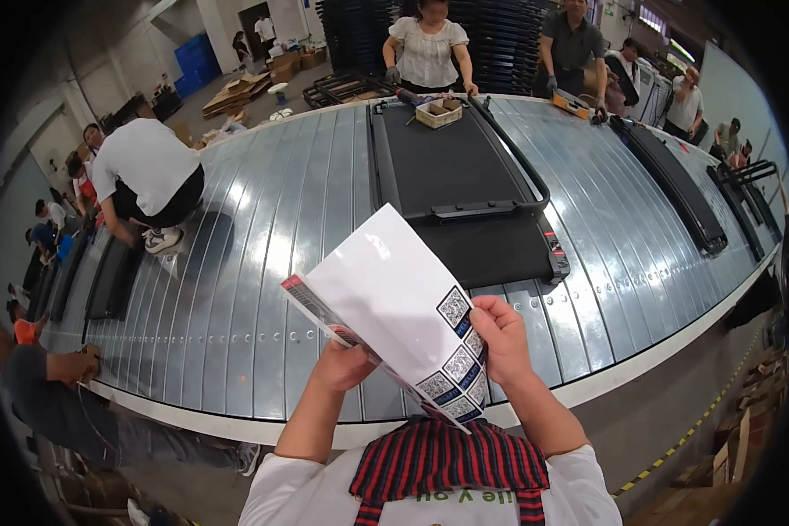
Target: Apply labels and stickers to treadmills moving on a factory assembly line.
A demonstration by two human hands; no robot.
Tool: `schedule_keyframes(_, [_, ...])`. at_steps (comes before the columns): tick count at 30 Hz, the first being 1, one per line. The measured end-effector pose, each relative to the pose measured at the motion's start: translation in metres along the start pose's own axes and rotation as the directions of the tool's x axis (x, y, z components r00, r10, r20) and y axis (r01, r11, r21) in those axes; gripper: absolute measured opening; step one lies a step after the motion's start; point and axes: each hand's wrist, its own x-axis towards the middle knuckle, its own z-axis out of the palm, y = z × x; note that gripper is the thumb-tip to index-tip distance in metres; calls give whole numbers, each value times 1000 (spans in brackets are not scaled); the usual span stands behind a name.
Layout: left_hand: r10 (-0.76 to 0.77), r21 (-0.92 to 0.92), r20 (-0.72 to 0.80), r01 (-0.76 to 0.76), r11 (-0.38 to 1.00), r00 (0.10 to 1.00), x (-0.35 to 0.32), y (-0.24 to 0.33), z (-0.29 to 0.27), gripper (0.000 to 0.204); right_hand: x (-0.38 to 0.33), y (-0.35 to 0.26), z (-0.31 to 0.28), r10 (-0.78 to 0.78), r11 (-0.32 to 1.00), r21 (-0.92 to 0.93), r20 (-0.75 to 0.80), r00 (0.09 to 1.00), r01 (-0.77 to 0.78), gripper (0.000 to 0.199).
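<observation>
I hold a white glossy booklet (pixel 386 302) up in front of me, its back cover showing several small square code patches near the lower right corner. My left hand (pixel 342 364) grips its lower edge from underneath. At the right side of the cover, my right hand (pixel 500 337) pinches the booklet near the code patches. Just beyond the booklet a flat black treadmill (pixel 451 171) lies on the ribbed metal conveyor (pixel 280 228).
A person in white crouches on the conveyor (pixel 145 171) at left. Two people stand at the far end, by a small cardboard box (pixel 438 111) on the treadmill. More black treadmills (pixel 675 180) lie to the right and left. Another person (pixel 53 377) works at the near-left edge.
</observation>
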Motion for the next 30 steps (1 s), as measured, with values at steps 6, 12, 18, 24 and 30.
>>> schedule_keyframes(6, [2,-15,-51,-3,1000,999,1,-7,16,59,-7,-14,1,-538,528,-688,184,823,498,24])
schedule_keyframes(12, [-30,14,-38,30,999,999,7,-7,37,60,-15,-23,4,-408,620,-596,311,858,510,26])
schedule_keyframes(18, [-130,67,12,128,989,991,10,-8,43,69,-21,-28,6,-324,762,-495,267,908,417,29])
schedule_keyframes(24, [-153,84,-1,153,985,988,19,-3,44,67,-13,-25,11,-313,812,-412,292,904,414,30])
schedule_keyframes(30, [-126,128,-31,128,983,992,-4,6,11,56,3,-8,24,-341,733,-495,326,882,467,35])
